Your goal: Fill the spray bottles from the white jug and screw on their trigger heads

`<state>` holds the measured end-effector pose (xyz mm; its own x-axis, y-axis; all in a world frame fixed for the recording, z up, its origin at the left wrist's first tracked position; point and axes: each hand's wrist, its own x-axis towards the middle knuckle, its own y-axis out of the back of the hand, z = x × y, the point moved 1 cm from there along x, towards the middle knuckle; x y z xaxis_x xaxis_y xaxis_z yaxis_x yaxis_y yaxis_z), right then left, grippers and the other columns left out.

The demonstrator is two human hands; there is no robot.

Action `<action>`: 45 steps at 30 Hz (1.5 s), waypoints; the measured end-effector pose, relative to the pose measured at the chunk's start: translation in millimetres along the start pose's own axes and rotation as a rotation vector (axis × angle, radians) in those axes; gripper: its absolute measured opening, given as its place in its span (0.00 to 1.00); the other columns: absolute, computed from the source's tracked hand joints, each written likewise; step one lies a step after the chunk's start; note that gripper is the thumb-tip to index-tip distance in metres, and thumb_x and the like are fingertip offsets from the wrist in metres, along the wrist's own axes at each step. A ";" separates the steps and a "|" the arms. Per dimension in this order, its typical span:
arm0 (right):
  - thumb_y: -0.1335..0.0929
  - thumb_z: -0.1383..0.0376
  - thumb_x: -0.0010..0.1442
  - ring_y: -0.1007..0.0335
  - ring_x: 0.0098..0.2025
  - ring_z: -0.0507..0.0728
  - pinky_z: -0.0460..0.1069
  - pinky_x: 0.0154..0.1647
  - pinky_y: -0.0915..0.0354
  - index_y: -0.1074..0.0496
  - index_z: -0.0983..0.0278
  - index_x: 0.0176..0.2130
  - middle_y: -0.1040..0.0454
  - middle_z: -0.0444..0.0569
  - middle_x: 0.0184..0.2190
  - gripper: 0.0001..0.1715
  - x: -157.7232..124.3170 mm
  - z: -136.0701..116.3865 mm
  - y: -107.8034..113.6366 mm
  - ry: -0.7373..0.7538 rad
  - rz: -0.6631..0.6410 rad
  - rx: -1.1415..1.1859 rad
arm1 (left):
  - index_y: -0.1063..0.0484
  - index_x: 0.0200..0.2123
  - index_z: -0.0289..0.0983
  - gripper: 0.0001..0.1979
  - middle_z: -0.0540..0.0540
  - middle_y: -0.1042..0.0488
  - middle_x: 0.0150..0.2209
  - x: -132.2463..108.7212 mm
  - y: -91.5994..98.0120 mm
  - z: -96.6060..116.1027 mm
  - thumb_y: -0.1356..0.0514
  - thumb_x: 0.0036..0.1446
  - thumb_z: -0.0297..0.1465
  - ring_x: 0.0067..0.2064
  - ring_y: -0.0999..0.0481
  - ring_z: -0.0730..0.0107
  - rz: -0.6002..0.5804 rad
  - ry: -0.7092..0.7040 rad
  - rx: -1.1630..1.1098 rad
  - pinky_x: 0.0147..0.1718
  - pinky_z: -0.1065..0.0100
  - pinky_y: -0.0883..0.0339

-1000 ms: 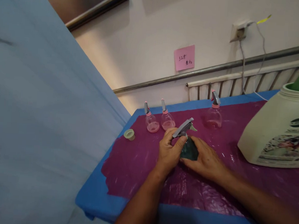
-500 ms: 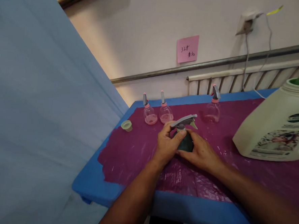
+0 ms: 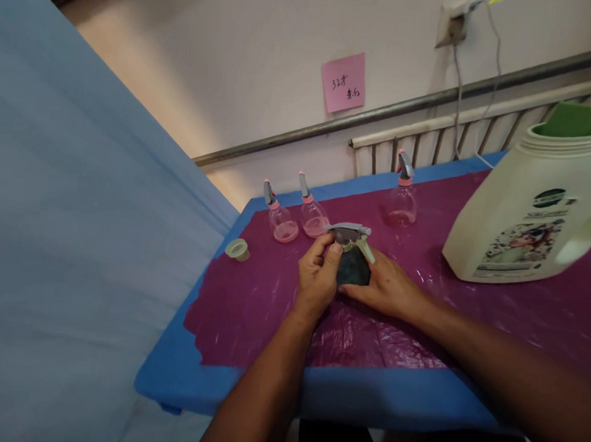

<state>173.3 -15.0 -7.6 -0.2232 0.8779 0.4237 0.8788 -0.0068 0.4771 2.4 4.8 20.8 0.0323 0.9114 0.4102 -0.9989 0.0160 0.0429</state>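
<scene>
Between my hands is a dark green spray bottle (image 3: 353, 267) with a grey trigger head and a pale trigger pointing right. My left hand (image 3: 318, 270) is closed at the bottle's neck, thumb and fingers at the collar below the spray head. My right hand (image 3: 389, 285) is wrapped round the right side and base of the body; some of its fingers are hidden behind the bottle. Just behind stand two clear spray bottles with pink collars, a left one (image 3: 284, 227) and a right one (image 3: 314, 220), each with a little pink liquid.
A third clear spray bottle (image 3: 401, 206) stands at the back. On the right is a large cream jug (image 3: 521, 215) with a green scoop (image 3: 572, 120) in its mouth. A small translucent cup (image 3: 238, 249) sits at left. Purple plastic sheet (image 3: 254, 312) covers the blue table (image 3: 365, 395).
The spray head has turned, so its nozzle and trigger now face more toward me. My left hand has shifted round the neck. The whole view has swung slightly right.
</scene>
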 end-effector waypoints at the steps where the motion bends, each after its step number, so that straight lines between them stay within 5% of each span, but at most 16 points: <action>1: 0.21 0.60 0.60 0.19 0.59 0.68 0.63 0.61 0.25 0.31 0.56 0.64 0.18 0.54 0.58 0.37 0.1 -0.4 0.3 0.000 -0.002 0.003 | 0.14 0.55 0.40 0.22 0.40 0.14 0.53 1.1 -0.7 -0.8 0.29 0.68 0.49 0.56 0.16 0.53 0.011 -0.039 0.024 0.61 0.55 0.25; 6: 0.21 0.59 0.61 0.20 0.61 0.68 0.63 0.62 0.26 0.32 0.55 0.67 0.19 0.54 0.61 0.40 0.9 -1.9 1.4 0.014 -0.004 0.020 | 0.13 0.47 0.41 0.16 0.42 0.16 0.50 8.5 -3.5 -5.3 0.25 0.64 0.45 0.55 0.17 0.56 0.073 -0.130 0.086 0.64 0.55 0.26; 20: 0.21 0.58 0.59 0.19 0.57 0.68 0.63 0.58 0.26 0.29 0.59 0.61 0.18 0.55 0.57 0.35 0.4 2.6 0.2 -0.029 0.009 -0.004 | 0.16 0.58 0.39 0.24 0.38 0.14 0.58 -3.8 -4.5 -7.6 0.31 0.70 0.49 0.60 0.15 0.51 0.049 -0.046 0.051 0.64 0.51 0.25; 28: 0.21 0.57 0.61 0.19 0.57 0.68 0.63 0.57 0.26 0.29 0.57 0.61 0.18 0.54 0.56 0.33 -1.7 4.0 -1.9 -0.009 0.018 0.017 | 0.14 0.46 0.41 0.14 0.43 0.17 0.48 6.3 -7.6 1.5 0.25 0.63 0.42 0.54 0.18 0.57 0.111 -0.186 0.171 0.60 0.56 0.26; 39: 0.22 0.56 0.61 0.18 0.51 0.67 0.61 0.55 0.24 0.27 0.57 0.59 0.17 0.52 0.51 0.30 -5.9 1.3 -4.0 -0.030 0.008 0.052 | 0.17 0.56 0.42 0.16 0.40 0.15 0.55 -10.9 -2.6 -6.0 0.35 0.74 0.43 0.60 0.17 0.52 0.066 -0.112 0.161 0.65 0.49 0.27; 45: 0.23 0.54 0.61 0.17 0.53 0.68 0.62 0.56 0.24 0.27 0.56 0.62 0.16 0.52 0.54 0.32 -6.9 0.1 -3.9 -0.014 0.010 0.052 | 0.17 0.44 0.41 0.13 0.43 0.18 0.47 -1.5 -8.0 -3.9 0.25 0.63 0.41 0.52 0.18 0.58 0.133 -0.260 0.171 0.57 0.57 0.24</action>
<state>171.4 -21.0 -12.5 -0.2086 0.8844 0.4174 0.9020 0.0090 0.4316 10.2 4.9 16.3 -0.0683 0.7651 0.6403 -0.9759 -0.1847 0.1165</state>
